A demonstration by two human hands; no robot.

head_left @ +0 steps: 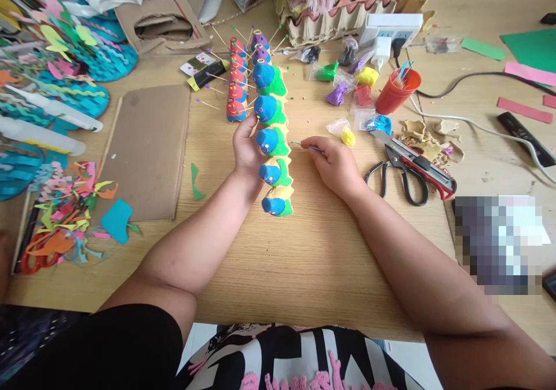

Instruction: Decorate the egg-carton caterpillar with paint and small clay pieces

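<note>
Scattered about the tabletop (269, 268): just beside the right grip (333, 165), black-handled pliers (410, 184) and a red utility knife (428, 165), overlapping; beyond them, an orange cup (395, 95) and small bags of coloured clay (339, 93). Farther back, a stack of egg cartons (347, 10) and a white power adapter (391, 26). At the left, a flat cardboard piece (145, 152) and a tangle of curled paper scraps (65, 213). Crowding close beyond the left grip (247, 149), a red row of cups (237, 83), bristling with bead-tipped sticks (220, 37).

Held over the middle of the tabletop, clamped in the left grip: a blue-and-green strip of egg-carton cups (270, 138), pointing lengthwise away. Pinched in the right grip, a slim metal tool (311, 146), aimed at the strip's green side; cannot tell whether touching.

Rounded, matt blue coating over the domes, smooth green along one flank, bare tan pulp between, jagged at the edge. Tiny yellow and purple dots on the blue.
</note>
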